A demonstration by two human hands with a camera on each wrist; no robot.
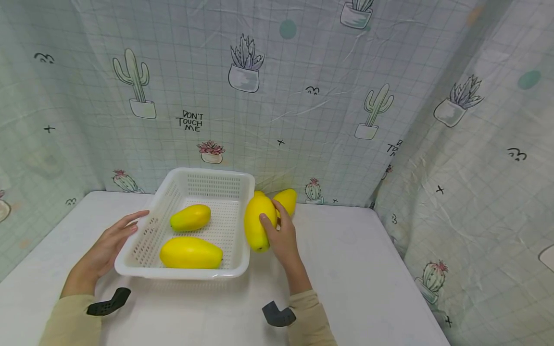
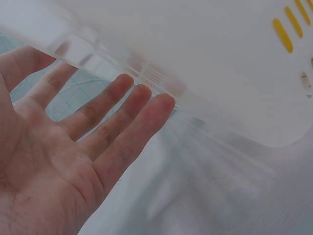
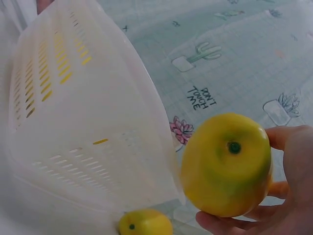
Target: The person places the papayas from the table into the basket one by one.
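A white plastic basket [image 1: 183, 274] with slotted walls stands on the table, and two yellow papayas lie in it: a smaller papaya [image 1: 190, 217] towards the back and a larger papaya [image 1: 191, 253] at the front. My left hand [image 1: 106, 247] is at the basket's left side, its fairly straight fingertips against the wall near the rim. By the right rim, my right hand [image 1: 282, 239] grips another papaya [image 1: 258, 228], thumb on the near side. In the right wrist view, this papaya [image 3: 225, 166] turns its green stem end to the camera.
Behind the held papaya, another papaya [image 1: 286, 200] rests near the table's back edge. A further yellow piece [image 1: 258, 193] shows beside it, mostly hidden. A cactus-print curtain [image 1: 303, 115] hangs behind the white table [image 1: 346, 278] and along its sides.
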